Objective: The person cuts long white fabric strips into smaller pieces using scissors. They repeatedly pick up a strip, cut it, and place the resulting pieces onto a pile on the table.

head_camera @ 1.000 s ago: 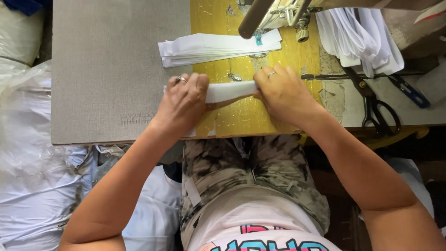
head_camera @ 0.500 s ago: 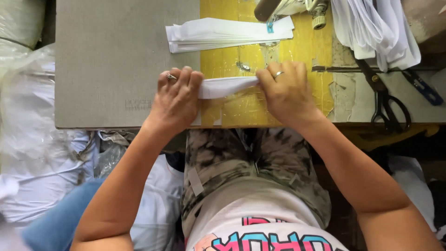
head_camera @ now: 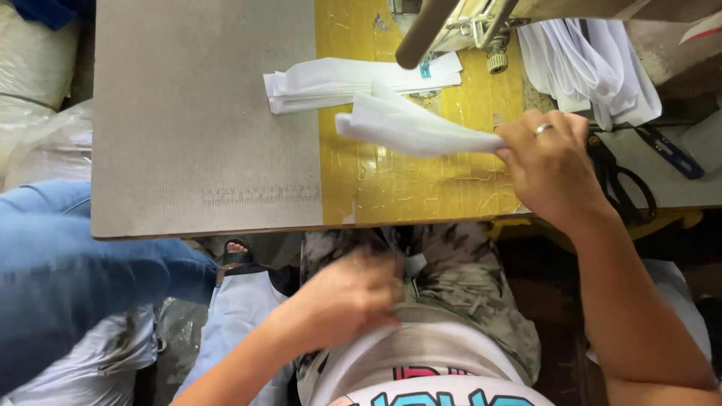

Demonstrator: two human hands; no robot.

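Fingers of right hand (head_camera: 553, 162) pinched on folded white fabric piece (head_camera: 410, 124), lifted above yellow desk (head_camera: 421, 188). Left hand (head_camera: 350, 301) blurred at lap, grip unclear. Best kept flat, edges aligned, clear of scissors (head_camera: 624, 177).

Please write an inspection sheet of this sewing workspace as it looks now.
Surface: grey table with a yellow taped area under the sewing machine head.
Job's things: folded white fabric piece; stack of white fabric pieces behind it.
Clutter: black scissors; pile of white cloth at the right.
Hands: right hand pinches the fabric piece at its end; left hand is blurred over the lap, off the table.
Cables: nothing seen.
Surroundings: blue cloth and plastic bags at the left.
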